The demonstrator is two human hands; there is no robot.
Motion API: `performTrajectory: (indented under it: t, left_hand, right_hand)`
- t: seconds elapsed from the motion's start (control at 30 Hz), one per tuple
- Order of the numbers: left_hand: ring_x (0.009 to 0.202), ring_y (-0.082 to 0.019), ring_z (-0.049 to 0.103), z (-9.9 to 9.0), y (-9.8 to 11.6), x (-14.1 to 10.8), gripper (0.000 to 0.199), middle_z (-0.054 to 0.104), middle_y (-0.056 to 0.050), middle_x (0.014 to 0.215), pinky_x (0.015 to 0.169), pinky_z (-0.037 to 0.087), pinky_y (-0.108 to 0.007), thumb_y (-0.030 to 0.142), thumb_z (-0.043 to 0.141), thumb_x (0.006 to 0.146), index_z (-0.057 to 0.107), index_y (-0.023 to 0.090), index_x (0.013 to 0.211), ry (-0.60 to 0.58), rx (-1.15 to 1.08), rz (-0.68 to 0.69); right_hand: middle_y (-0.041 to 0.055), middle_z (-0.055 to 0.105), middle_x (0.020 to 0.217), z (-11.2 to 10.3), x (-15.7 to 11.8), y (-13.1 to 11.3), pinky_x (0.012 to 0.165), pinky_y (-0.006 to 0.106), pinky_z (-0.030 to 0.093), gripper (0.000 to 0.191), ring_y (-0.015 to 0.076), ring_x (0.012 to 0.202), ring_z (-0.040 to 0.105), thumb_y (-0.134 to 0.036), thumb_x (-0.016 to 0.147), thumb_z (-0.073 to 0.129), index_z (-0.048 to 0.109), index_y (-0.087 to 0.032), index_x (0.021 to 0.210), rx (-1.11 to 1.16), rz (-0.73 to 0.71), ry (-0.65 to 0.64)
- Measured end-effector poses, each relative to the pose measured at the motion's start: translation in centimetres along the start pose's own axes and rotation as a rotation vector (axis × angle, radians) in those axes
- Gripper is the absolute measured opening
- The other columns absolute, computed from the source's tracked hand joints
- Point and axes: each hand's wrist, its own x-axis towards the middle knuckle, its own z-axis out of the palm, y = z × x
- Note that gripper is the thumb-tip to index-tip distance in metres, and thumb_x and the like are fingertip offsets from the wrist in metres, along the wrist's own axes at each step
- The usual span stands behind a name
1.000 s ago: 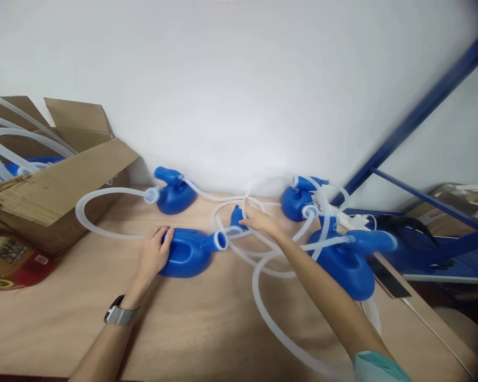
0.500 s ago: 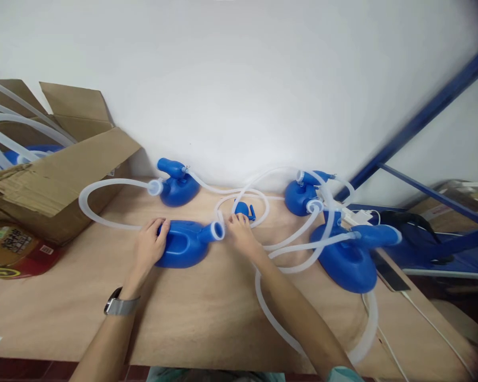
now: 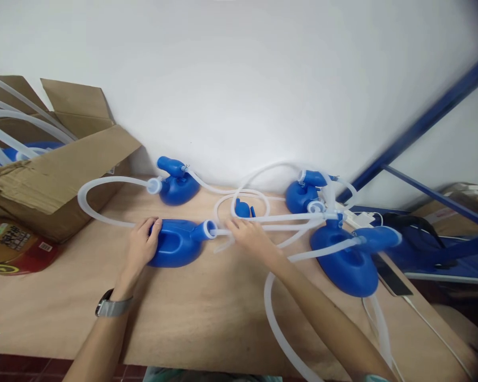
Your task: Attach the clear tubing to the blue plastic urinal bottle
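A blue plastic urinal bottle (image 3: 179, 255) lies on the table in front of me, its open white-rimmed mouth facing right. My left hand (image 3: 144, 241) is closed round the bottle's left end. A translucent white tube (image 3: 279, 228) is pinched in the fingers of my right hand (image 3: 249, 236), just right of that mouth. One length of tubing reaches from those fingers to the mouth; how far it goes in, I cannot tell. Behind my right hand lies a small blue cap (image 3: 242, 209) with a strap.
More blue bottles with tubes attached stand at the back left (image 3: 179, 190), back right (image 3: 298, 196) and right (image 3: 344, 262). An open cardboard box (image 3: 75, 175) with tubing fills the left side, beside a jar (image 3: 19, 246). A phone (image 3: 394, 278) lies near the right edge.
My right hand has taken hold of the tube and drawn it leftward, straightening it towards the bottle's mouth. My left hand and the bottle have shifted slightly left.
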Motion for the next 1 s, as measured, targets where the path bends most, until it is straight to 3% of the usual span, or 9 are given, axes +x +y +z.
performTrajectory:
  t: [0.17, 0.23, 0.37, 0.57, 0.7, 0.83, 1.0]
  left_hand:
    - [0.107, -0.028, 0.068, 0.0, -0.2, -0.1, 0.055, 0.074, -0.011, 0.116, 0.097, 0.048, -0.039, 0.061, 0.038, 0.104, 0.070, 0.018, 0.101, 0.012, 0.001, 0.008]
    - [0.107, -0.028, 0.068, 0.1, -0.2, -0.2, 0.054, 0.074, -0.011, 0.117, 0.097, 0.048, -0.039, 0.060, 0.038, 0.105, 0.070, 0.017, 0.103, 0.013, 0.011, 0.008]
    - [0.107, -0.027, 0.068, 0.2, -0.2, -0.3, 0.055, 0.073, -0.011, 0.118, 0.096, 0.048, -0.039, 0.060, 0.036, 0.107, 0.070, 0.016, 0.103, 0.012, 0.019, 0.030]
    - [0.109, -0.030, 0.067, 0.1, -0.2, -0.2, 0.061, 0.073, -0.011, 0.120, 0.097, 0.048, -0.041, 0.062, 0.032, 0.107, 0.070, 0.016, 0.107, -0.003, 0.086, 0.062]
    - [0.109, -0.030, 0.067, 0.3, -0.3, -0.1, 0.064, 0.073, -0.012, 0.119, 0.098, 0.049, -0.042, 0.064, 0.029, 0.107, 0.070, 0.015, 0.106, -0.014, 0.119, 0.080]
    - [0.110, -0.033, 0.067, 0.6, -0.1, 0.0, 0.069, 0.072, -0.014, 0.119, 0.098, 0.049, -0.044, 0.066, 0.025, 0.107, 0.070, 0.014, 0.108, -0.004, 0.149, 0.063]
    - [0.110, -0.032, 0.068, 0.5, 0.3, 0.2, 0.064, 0.074, -0.012, 0.117, 0.099, 0.049, -0.044, 0.067, 0.027, 0.105, 0.069, 0.018, 0.104, -0.032, 0.135, 0.061]
  right_hand:
    - [0.0132, 0.065, 0.120, 0.6, 1.6, -1.1, 0.078, 0.035, 0.052, 0.051, 0.0239, 0.100, 0.065, -0.007, 0.101, 0.034, 0.047, -0.013, 0.149, 0.130, -0.081, 0.023]
    - [0.0148, 0.065, 0.121, 0.8, 2.1, -1.2, 0.088, 0.038, 0.054, 0.047, 0.0252, 0.105, 0.064, -0.014, 0.099, 0.044, 0.049, -0.009, 0.146, 0.236, -0.143, 0.099]
    - [0.0173, 0.059, 0.136, 1.0, 3.0, -1.1, 0.102, 0.040, 0.054, 0.063, 0.0276, 0.121, 0.061, -0.027, 0.091, 0.062, 0.047, -0.007, 0.150, 0.401, -0.203, 0.233]
    - [0.0186, 0.061, 0.139, 0.8, 5.2, -1.5, 0.103, 0.047, 0.053, 0.096, 0.0339, 0.126, 0.062, -0.060, 0.092, 0.074, 0.035, -0.010, 0.165, 0.360, -0.207, 0.075]
    - [0.0172, 0.061, 0.143, 0.7, 5.8, -2.0, 0.105, 0.046, 0.053, 0.109, 0.0344, 0.127, 0.064, -0.050, 0.088, 0.083, 0.023, -0.014, 0.171, 0.447, -0.145, 0.005]
    - [0.0169, 0.053, 0.153, 0.8, 5.5, -2.6, 0.114, 0.046, 0.048, 0.113, 0.0326, 0.137, 0.058, -0.031, 0.084, 0.084, 0.014, -0.013, 0.172, 0.625, -0.123, 0.042]
    - [0.0181, 0.048, 0.157, 1.0, 5.6, -2.8, 0.119, 0.043, 0.047, 0.118, 0.0288, 0.143, 0.054, -0.026, 0.081, 0.086, 0.012, -0.014, 0.172, 0.788, -0.131, 0.048]
